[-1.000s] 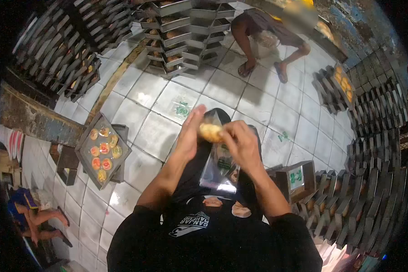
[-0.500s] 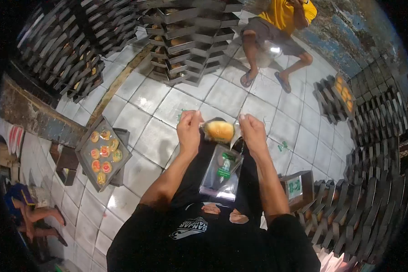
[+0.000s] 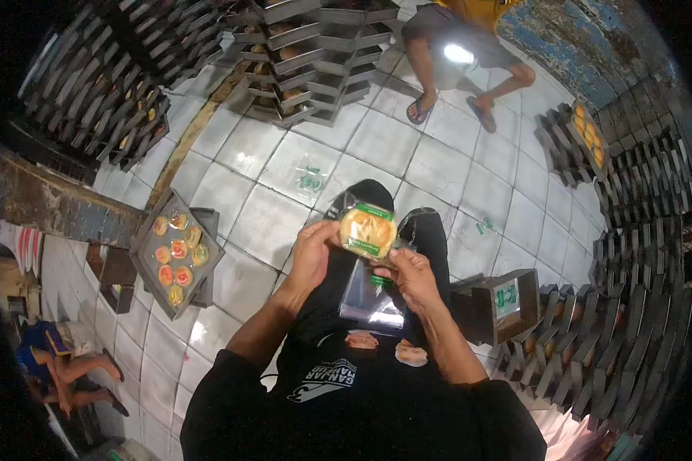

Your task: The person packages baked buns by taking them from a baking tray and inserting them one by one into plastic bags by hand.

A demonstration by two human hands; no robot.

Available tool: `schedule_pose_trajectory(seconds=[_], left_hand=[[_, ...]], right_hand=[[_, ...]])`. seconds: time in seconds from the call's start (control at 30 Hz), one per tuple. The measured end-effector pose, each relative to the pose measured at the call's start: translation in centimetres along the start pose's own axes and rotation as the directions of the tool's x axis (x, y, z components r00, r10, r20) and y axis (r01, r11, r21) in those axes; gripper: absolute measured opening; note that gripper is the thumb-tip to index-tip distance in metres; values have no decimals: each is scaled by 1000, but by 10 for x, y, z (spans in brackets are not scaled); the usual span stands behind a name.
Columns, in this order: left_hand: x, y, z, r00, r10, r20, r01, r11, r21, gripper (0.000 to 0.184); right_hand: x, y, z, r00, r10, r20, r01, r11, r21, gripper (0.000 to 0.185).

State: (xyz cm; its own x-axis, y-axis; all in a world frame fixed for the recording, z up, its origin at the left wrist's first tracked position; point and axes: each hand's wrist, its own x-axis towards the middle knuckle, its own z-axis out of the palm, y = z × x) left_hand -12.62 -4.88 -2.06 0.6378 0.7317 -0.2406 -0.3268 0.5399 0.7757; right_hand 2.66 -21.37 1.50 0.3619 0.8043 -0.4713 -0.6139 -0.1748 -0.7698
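Note:
A round golden bun in a clear plastic bag with green print (image 3: 367, 232) is held above my lap, its printed side facing up. My left hand (image 3: 314, 252) is closed on the bag's left edge. The fingers of my right hand (image 3: 409, 275) pinch the lower right corner. Just below, a stack of clear bags with green print (image 3: 370, 301) lies on my lap, partly covered by my right hand and the bagged bun.
At the left, a metal tray (image 3: 152, 265) carries several decorated buns (image 3: 178, 250). Tray stacks (image 3: 307, 65) stand ahead and along the right (image 3: 592, 346). A box holding bags (image 3: 507, 300) is by my right side. Loose bags (image 3: 309, 180) lie on the tiles. Two people sit nearby.
My hands have come down and closer together, bringing the bagged bun nearer my lap. The bag has turned, and its green print now faces up.

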Motion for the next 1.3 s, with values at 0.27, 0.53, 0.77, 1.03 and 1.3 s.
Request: schedule_pose_trajectory(seconds=[0.27, 0.53, 0.77, 1.03, 1.3], left_hand=[[31, 33, 52, 989, -146, 34, 149, 930, -337, 62], [-4, 29, 56, 960, -87, 264, 178, 922, -343, 62], [1, 44, 21, 971, 180, 159, -184, 983, 12, 64], [-1, -9, -6, 991, 132, 11, -126, 910, 395, 40], [-24, -19, -8, 778, 277, 563, -626, 277, 728, 42]], right_hand=[[5, -86, 14, 514, -687, 514, 556, -190, -809, 21], [25, -55, 11, 840, -513, 174, 514, 653, -557, 68], [14, -65, 16, 758, 372, 537, -12, 830, -558, 30], [-38, -178, 122, 447, -387, 806, -13, 899, 438, 99], [-38, -93, 75, 731, 79, 678, 414, 738, -533, 49]])
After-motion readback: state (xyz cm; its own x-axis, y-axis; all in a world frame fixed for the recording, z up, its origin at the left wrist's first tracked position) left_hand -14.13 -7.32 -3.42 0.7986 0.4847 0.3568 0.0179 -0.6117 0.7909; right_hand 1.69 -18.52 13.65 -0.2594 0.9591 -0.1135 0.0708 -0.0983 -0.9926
